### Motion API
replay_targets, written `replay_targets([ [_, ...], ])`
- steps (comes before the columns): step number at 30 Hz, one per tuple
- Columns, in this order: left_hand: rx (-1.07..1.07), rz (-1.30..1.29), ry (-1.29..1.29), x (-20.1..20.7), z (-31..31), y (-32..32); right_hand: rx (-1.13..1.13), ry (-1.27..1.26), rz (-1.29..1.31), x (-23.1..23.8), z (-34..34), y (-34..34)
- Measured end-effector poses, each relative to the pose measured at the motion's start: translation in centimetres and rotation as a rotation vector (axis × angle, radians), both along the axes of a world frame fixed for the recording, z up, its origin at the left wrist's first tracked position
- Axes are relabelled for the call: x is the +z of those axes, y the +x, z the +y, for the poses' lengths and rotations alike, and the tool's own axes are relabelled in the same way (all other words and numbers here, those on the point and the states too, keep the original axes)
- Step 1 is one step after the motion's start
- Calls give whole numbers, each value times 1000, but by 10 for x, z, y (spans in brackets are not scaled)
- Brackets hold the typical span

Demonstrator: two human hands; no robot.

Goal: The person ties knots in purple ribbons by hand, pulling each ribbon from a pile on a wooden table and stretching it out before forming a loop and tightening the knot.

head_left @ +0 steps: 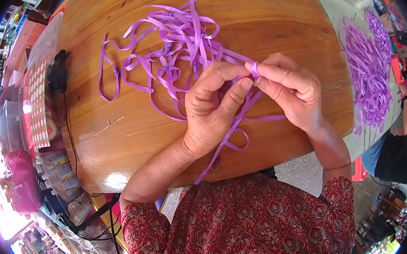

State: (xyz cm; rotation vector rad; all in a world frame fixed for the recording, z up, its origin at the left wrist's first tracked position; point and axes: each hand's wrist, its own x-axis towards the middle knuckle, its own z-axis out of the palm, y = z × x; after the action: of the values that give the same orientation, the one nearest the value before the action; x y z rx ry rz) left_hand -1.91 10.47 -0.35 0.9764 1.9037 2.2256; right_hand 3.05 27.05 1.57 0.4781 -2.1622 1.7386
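Both my hands meet over the middle of the wooden table, pinching one purple ribbon [255, 70]. My left hand [216, 104] is closed on it with thumb and forefinger. Against it, my right hand [287, 88] pinches a small loop of the ribbon between thumb and fingertips. Loose ribbon tails hang below the hands, one slanting toward the table's near edge. Beyond the left hand lies a tangled heap of purple ribbons [171, 38], several with small knots or wound bands. My fingers partly hide the spot being pinched.
A larger bundle of purple ribbons [368, 74] lies on a pale table at right. Thin metal pins [109, 125] lie at left on the wooden table [276, 19]. A dotted sticker sheet [37, 105], black cable and pink pouch [23, 181] line the left side. Another person [402, 153] is at far right.
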Motion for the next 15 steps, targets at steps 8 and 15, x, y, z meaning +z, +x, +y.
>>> replay_targets([
  [8,38,-384,-6,6,3,10,-279,436,305,-3,-13,0],
  [15,73,-295,-20,2,1,10,-244,164,-14,0,-18,6],
])
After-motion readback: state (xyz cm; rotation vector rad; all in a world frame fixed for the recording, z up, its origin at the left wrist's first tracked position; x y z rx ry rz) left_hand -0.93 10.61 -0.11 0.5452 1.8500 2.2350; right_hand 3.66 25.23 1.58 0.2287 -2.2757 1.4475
